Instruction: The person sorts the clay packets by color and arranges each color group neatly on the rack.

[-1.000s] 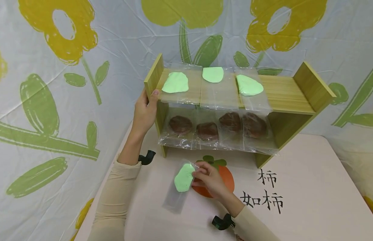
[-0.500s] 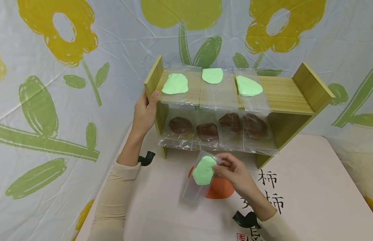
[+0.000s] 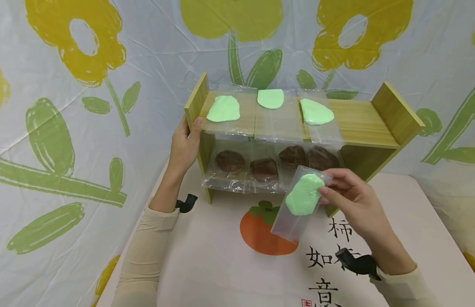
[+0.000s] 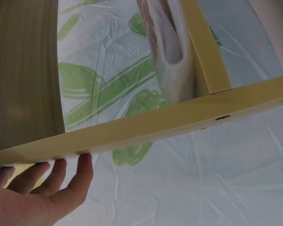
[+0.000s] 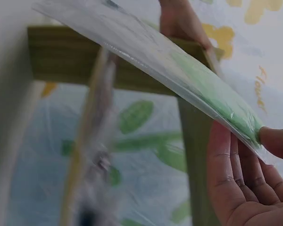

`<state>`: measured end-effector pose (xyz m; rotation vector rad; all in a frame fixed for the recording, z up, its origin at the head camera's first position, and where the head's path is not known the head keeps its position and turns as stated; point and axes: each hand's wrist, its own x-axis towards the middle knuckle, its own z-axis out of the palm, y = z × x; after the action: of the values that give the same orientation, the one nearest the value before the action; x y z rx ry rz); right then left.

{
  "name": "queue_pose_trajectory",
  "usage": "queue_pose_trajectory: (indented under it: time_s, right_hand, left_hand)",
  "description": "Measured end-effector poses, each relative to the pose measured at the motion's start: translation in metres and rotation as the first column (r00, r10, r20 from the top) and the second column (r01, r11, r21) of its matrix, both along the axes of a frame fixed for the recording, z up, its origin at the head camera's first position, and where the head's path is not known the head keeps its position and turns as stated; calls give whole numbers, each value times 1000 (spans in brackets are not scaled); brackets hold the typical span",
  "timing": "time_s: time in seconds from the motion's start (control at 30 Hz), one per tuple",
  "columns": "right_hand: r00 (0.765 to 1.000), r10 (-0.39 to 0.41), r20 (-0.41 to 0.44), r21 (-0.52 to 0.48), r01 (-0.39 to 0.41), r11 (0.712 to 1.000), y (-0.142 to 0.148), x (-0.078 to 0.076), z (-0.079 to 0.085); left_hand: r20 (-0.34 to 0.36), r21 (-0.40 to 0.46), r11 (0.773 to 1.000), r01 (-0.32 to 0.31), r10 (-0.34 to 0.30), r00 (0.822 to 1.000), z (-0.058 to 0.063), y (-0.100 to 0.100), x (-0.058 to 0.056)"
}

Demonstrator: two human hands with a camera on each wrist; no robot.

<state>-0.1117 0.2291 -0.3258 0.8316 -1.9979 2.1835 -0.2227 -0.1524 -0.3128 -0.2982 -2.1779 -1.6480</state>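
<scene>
My right hand (image 3: 356, 202) pinches the edge of a clear plastic bag (image 3: 285, 224) between thumb and fingers. A flat, pale green clay-like piece (image 3: 304, 195) lies inside it. The bag hangs tilted before the lower right part of a small wooden shelf (image 3: 365, 123), overlapping it in the head view. My left hand (image 3: 185, 147) grips the shelf's left side panel, thumb at the front edge. In the left wrist view its fingers (image 4: 85, 169) press against the panel's outer face. Up close in the right wrist view, the bag (image 5: 132, 61) is seen nearly edge-on.
Three bagged green pieces (image 3: 223, 109) lie on the upper board, whose right end is bare wood. Several bagged dark brown pieces (image 3: 264, 169) line the lower board. The pale table mat (image 3: 210, 256) bears a printed persimmon (image 3: 256, 232) and black characters. Behind hangs a flowered cloth (image 3: 156, 51).
My right hand has carried the bagged green piece rightward and up, from above the mat's left-middle to the shelf's lower right. The left hand keeps its hold on the side panel.
</scene>
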Motion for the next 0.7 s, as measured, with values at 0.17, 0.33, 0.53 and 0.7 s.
queue_pose_trajectory:
  time_s: [0.17,0.33,0.53,0.7]
  right_hand:
    - [995,13,-95,-88,-21,996,26,-7,40]
    - [989,-85,-124,-31,81,996,49,-20,85]
    - [991,-79,-109,-2,80,997,75,-56,124]
    - [990,-135,-52,-70,131,989,87,-86,148]
  left_hand:
    - [-4,-4,1000,0,0,1000,0,-1,0]
    - [6,-7,1000,1,-1,1000,2,0,1]
    - [16,1,1000,0,0,1000,4,-1,2]
    - [9,4,1000,11,-11,1000,3,-1,3]
